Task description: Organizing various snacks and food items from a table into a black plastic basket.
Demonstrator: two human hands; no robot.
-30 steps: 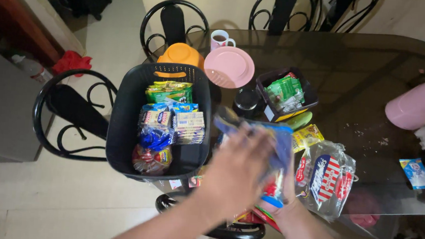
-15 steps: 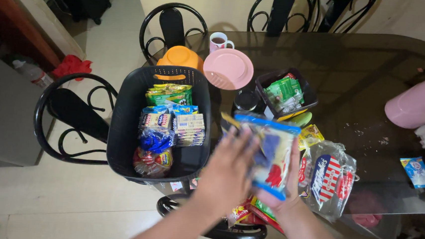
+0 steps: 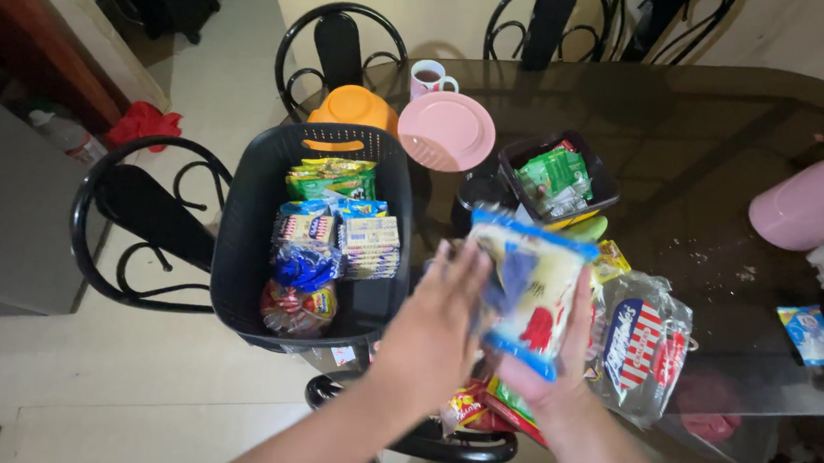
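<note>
— Where do we have the snack bag (image 3: 535, 293) right now?

— Up in the air above the near edge of the desk (image 3: 727, 147), just right of the black basket (image 3: 237, 239). Our right hand (image 3: 557, 367) is closed around its lower end from underneath, thumb up along the right side. Our left hand (image 3: 439, 325) lies flat and open against its left face, fingers spread, gripping nothing.

— So what could go wrong?

— We judge the hold is thin. The wrapper looks slick and puffy, and only one hand really clamps it; if the flat palm slides, the bag may tip out and drop onto the loose packets (image 3: 477, 410) at the desk edge, or past them to the floor.

— And the basket?

— Its left half is already packed with biscuit packs (image 3: 339, 236) and a round wrapped pack (image 3: 298, 308). The open room is the right strip, so a bag pushed in flat could ride up on its neighbours.

— Anything near our elbows?

— The striped bag (image 3: 638, 344) lies just beside the right wrist; a wide swing could shove it.
</note>
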